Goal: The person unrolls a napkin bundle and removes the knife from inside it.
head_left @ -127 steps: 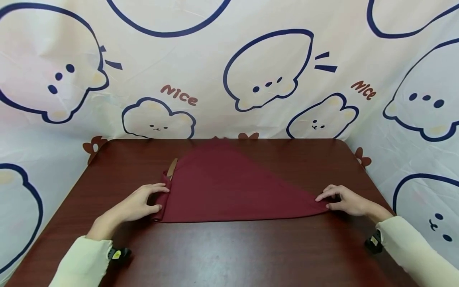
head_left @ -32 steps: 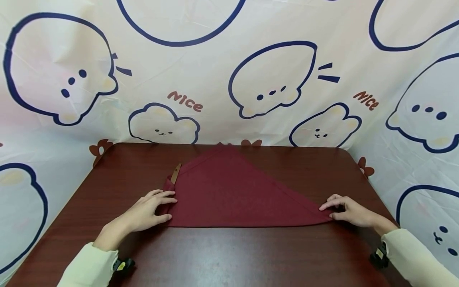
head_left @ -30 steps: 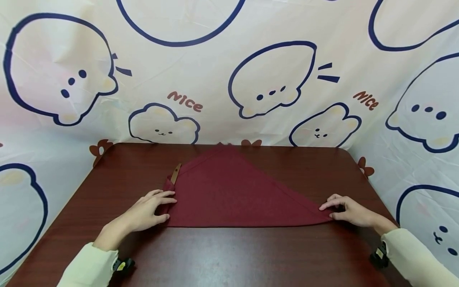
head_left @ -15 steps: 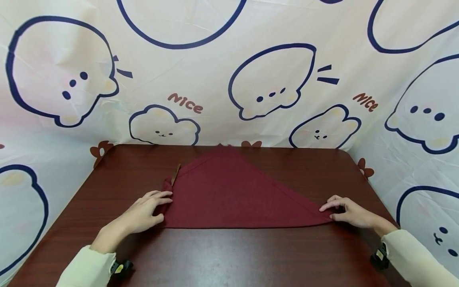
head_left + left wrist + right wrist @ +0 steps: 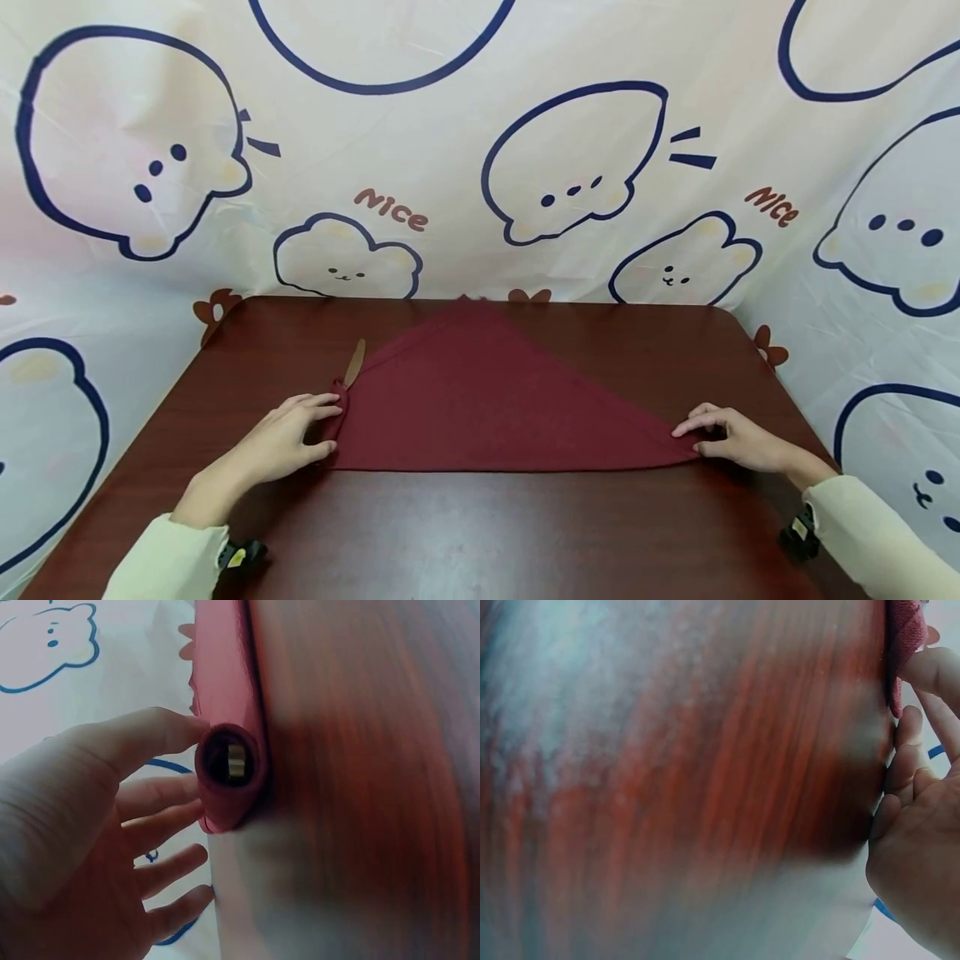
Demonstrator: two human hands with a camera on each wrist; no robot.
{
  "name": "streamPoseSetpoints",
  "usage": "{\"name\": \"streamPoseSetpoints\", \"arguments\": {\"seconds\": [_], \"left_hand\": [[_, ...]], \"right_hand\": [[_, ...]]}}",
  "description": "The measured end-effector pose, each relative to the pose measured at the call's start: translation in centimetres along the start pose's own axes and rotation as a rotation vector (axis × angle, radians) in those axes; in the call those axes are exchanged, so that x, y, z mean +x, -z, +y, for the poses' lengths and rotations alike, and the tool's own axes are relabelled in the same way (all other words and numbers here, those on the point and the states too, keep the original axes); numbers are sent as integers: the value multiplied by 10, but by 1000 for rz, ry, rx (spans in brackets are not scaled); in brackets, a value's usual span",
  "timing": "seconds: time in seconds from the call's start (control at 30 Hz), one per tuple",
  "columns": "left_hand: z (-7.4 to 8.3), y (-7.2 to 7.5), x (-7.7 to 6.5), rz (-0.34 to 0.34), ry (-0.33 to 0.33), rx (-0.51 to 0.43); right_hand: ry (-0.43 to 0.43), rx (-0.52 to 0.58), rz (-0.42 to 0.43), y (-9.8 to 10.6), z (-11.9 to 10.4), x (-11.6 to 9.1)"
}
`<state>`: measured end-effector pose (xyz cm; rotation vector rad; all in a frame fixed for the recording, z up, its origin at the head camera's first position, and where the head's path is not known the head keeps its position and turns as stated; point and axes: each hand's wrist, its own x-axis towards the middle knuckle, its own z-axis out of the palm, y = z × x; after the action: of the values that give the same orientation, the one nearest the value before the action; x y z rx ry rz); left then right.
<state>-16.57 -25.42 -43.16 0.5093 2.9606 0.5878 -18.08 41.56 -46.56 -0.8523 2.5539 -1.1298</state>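
A dark red cloth (image 5: 487, 400), folded to a triangle, lies flat with its long edge nearest. Its left end is rolled into a narrow tube (image 5: 225, 802) around a flat, brownish-gold strip of unclear kind (image 5: 356, 362), which sticks out at the far end. Through the tube's near opening the left wrist view shows a small brassy end (image 5: 236, 760) inside. My left hand (image 5: 273, 442) touches the roll with thumb and fingertips, the fingers loosely spread. At the right corner of the cloth my right hand (image 5: 742, 437) pinches the fabric between thumb and finger; the right wrist view shows only a scrap.
The reddish-brown wooden table (image 5: 480, 533) extends in front of and beside the cloth. A pale sheet with cartoon outlines (image 5: 450, 150) hangs behind and at both sides, close to the table's edges. The cloth's tip reaches the table's back edge.
Over the last second my left hand and the roll have shifted slightly left, and the strip has turned to show its broad face again. The right hand stays at its corner.
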Motion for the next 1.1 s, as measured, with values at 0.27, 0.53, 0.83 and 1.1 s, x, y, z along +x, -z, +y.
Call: {"name": "streamPoseSetpoints", "arguments": {"seconds": [0.27, 0.53, 0.83, 1.1], "left_hand": [[-16, -2, -1, 9, -34, -63], [-15, 1, 0, 15, -47, -80], [-5, 3, 2, 58, -38, -34], [3, 0, 6, 41, -100, -28]], "right_hand": [[-29, -17, -12, 3, -3, 2], [-25, -20, -9, 2, -3, 2], [-19, 9, -16, 2, -3, 3], [-23, 33, -20, 2, -1, 2]]}}
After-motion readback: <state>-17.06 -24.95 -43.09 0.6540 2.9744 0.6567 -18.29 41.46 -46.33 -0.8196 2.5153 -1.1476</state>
